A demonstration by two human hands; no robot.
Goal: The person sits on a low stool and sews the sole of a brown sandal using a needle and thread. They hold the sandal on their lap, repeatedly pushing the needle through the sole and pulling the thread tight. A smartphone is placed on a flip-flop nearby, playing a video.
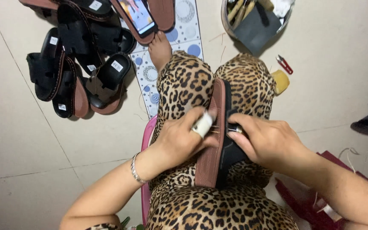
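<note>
We are holding a brown-soled flat sandal with a black strap (216, 140) on edge between our knees, on the leopard-print trousers (188, 85), near frame centre. Our left hand (179, 138), forefinger wrapped in white tape (202, 124), is pressing the sole's rim from 9 o'clock, fingers closed against it. Our right hand (269, 142) is pinching a small metal tool (235, 129), probably a needle or awl, into the strap side from 3 o'clock, grip narrow. Sandal's long axis is running 12 to 6, one end toward 12 near the knees, other toward our lap; we cannot tell toe from heel. Thin thread (215, 132) is showing at mid-length, so we are judging the stitching partway along. A pile of black-and-brown sandals (81, 64) is lying at 10 o'clock, a round metal bowl of tools (227, 19) at 1 o'clock, red snips (284, 64) beside it.
</note>
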